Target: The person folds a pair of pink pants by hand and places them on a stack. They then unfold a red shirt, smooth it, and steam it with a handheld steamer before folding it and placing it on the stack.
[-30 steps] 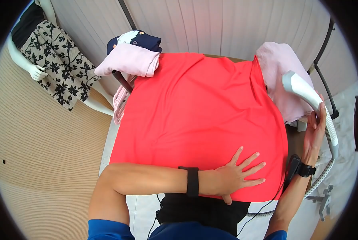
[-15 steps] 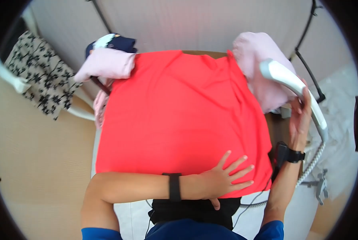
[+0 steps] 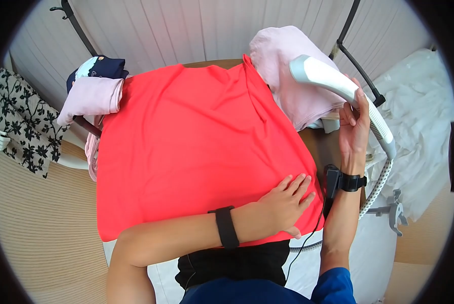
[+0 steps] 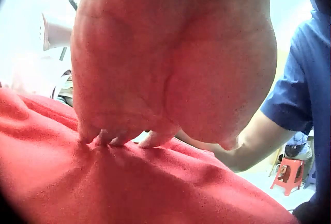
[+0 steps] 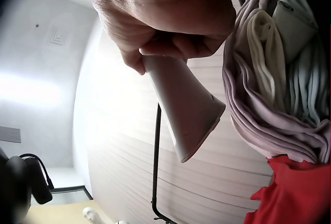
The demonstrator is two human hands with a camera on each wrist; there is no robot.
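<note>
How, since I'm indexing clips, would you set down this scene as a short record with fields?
left hand: rests on red cloth, near its front right corner
right hand: grips steamer
steamer head: raised, clear of the red cloth
back right: pink pile
back left: navy cloth, pink cloth
far left: patterned skirt

No writing, brand or number is legible. Small marks in the print on a navy cloth (image 3: 110, 67) are too small to read; an angular mark (image 5: 57, 36) on a pale surface (image 5: 31, 53) is too faint.
</note>
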